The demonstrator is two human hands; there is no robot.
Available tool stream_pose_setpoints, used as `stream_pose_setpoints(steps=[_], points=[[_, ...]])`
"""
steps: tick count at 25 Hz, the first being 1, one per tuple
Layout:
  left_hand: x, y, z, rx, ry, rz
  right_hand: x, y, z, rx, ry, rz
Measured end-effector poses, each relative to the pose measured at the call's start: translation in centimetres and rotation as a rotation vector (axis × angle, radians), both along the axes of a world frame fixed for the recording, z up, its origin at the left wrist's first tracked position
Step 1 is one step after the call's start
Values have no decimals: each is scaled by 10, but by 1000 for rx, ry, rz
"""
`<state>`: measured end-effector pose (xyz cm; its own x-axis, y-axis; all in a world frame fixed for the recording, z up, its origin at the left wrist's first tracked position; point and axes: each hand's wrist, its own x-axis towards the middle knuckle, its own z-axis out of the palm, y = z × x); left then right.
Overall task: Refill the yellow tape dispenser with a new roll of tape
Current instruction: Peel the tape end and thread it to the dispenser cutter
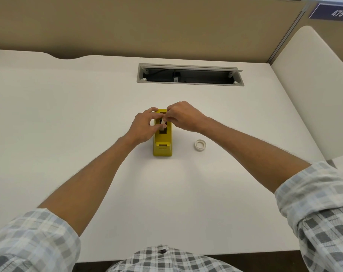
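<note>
Your tape dispenser (162, 143) stands on the desk (68, 114) near its middle, its long side running away from you. Your left hand (145, 127) lies against its left side and over its far half; your right hand (183, 117) comes in from the right over the far end. Between your fingertips a small roll (163, 124) sits in the dispenser's top opening. A second roll of tape (200, 145) lies flat on the desk just right of the dispenser, apart from it. Behind all this, a cable slot (190, 75) is set into the desk, before the partition (147, 26). A number plate (331, 12) hangs at the far right.
</note>
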<state>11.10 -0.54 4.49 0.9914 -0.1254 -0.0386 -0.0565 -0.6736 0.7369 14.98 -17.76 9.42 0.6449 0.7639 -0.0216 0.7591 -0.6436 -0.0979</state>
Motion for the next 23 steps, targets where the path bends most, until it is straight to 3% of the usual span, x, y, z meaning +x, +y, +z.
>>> stream_pose_setpoints(steps=[16,23], points=[[1,1,1,22,6,-19,1,3,1,-50,-7,-14],[3,3,-2,33,-16,-32,-4,2,-1,-100,-160,-8]])
